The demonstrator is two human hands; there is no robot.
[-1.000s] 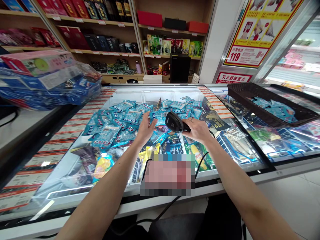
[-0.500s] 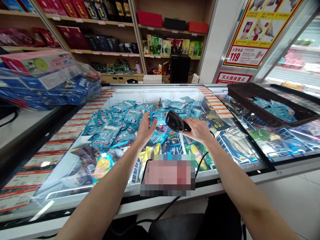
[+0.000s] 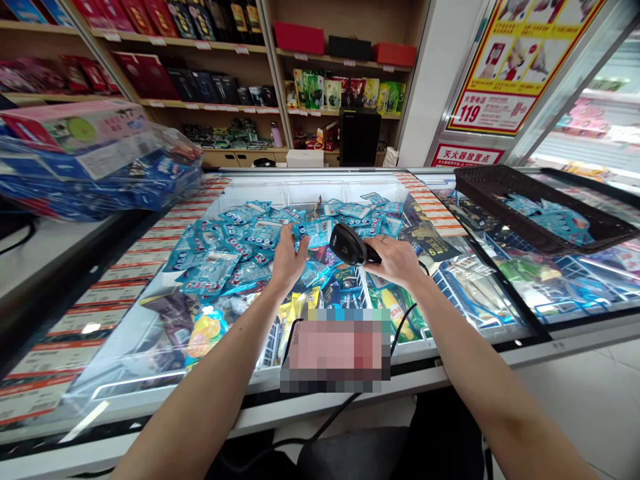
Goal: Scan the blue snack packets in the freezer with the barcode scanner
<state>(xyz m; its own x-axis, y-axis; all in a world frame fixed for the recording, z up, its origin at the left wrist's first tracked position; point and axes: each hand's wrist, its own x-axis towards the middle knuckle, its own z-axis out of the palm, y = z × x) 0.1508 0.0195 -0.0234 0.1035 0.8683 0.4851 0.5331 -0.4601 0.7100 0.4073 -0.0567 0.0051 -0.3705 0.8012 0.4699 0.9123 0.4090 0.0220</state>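
Between the thumb and fingers of my left hand [image 3: 290,257] is a small blue snack packet [image 3: 316,232], held up over the freezer's glass top. My right hand [image 3: 395,259] is wrapped around the handle of a black barcode scanner [image 3: 349,245], whose head points left, close beside the packet. Many similar blue packets [image 3: 215,270] lie in a loose heap behind and left of my hands. The fingers around the scanner's grip are partly hidden. A black cable [image 3: 405,320] runs down from near my right wrist.
A blurred-out pinkish item [image 3: 330,347] lies at the freezer's front edge [image 3: 415,380]. A dark woven basket [image 3: 595,243] with blue packets stands at right. Plastic-wrapped boxes [image 3: 100,160] are stacked at left. Stocked shelves [image 3: 200,100] stand behind.
My left hand and its packet have shifted slightly left, away from the scanner. My right hand with the scanner has barely moved.
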